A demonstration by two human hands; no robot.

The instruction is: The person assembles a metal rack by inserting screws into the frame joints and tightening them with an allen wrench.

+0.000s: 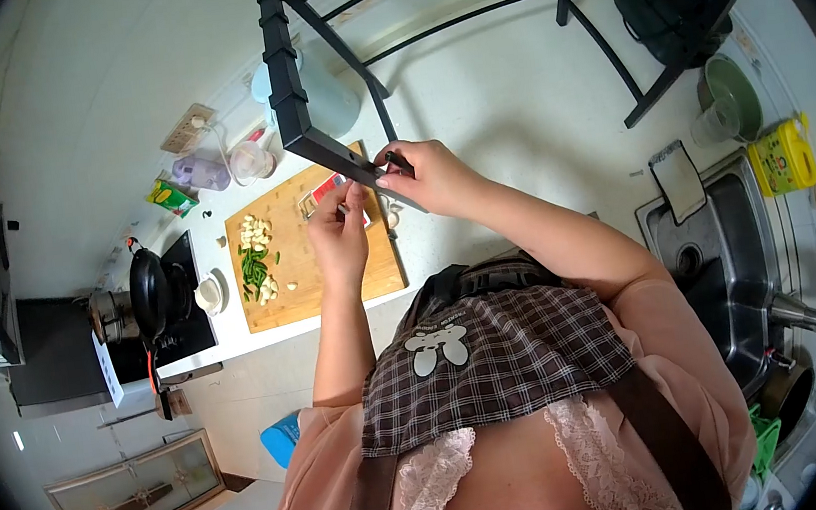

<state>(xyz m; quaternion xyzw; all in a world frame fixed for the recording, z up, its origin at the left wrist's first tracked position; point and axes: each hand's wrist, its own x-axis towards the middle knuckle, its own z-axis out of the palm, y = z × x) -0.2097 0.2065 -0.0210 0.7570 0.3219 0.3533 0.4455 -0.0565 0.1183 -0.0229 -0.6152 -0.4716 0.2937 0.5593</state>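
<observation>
Both my hands are raised at the lower end of a black metal rack (320,144) above the counter. My left hand (338,231) has its fingers pinched together close to the bar; what they hold, if anything, is too small to tell. My right hand (429,177) grips the bar's end, with a short dark piece between thumb and fingers. Below them lies a wooden cutting board (313,301) with chopped pale pieces (256,233) and cut green pieces (254,272). A red and white packet (328,188) is partly hidden behind my left hand.
At the left are a stove (197,331) and a black pan (146,290). A sink (734,293) and a yellow container (781,158) are at the right. A light blue container (328,103) stands behind the board, near a power socket (187,129).
</observation>
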